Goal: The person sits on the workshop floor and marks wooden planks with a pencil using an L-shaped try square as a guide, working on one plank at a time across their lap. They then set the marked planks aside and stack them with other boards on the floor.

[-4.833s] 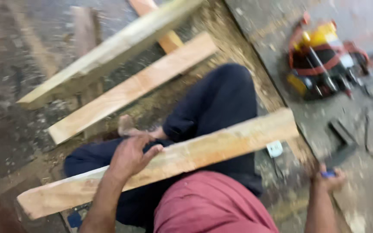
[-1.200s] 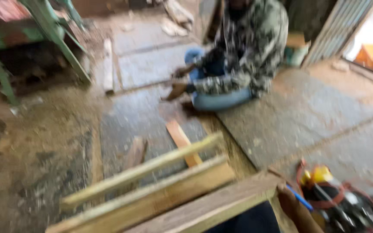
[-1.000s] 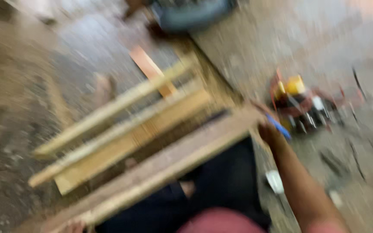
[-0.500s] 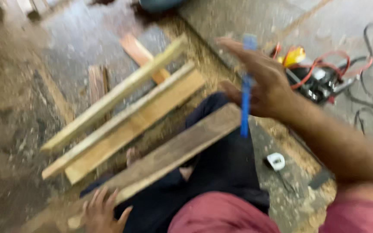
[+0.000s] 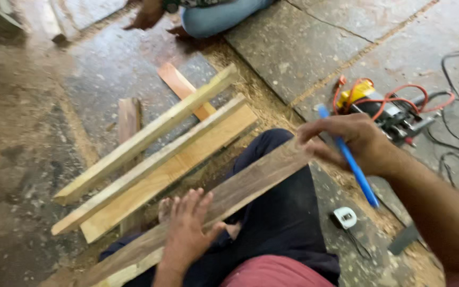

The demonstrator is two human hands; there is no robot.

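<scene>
A long wooden plank (image 5: 251, 183) lies across my lap, running from lower left to upper right. My left hand (image 5: 189, 220) rests flat on its lower part with the fingers spread. My right hand (image 5: 354, 143) holds a blue pen (image 5: 349, 159) near the plank's far end, with the fingers touching the wood there. My dark trouser leg (image 5: 277, 212) shows under the plank.
Two lighter wooden battens (image 5: 150, 133) and a wider board (image 5: 176, 170) lie on the sawdust-covered floor ahead. A yellow power tool (image 5: 383, 106) with red and black cords sits at the right. A small tape measure (image 5: 343, 217) lies by my leg. Another person's legs (image 5: 213, 16) sit at the top.
The view has swung down from the room and the seated person to my lap. My right hand with the pen has come down to the plank's far end, and my left hand now lies on the plank.
</scene>
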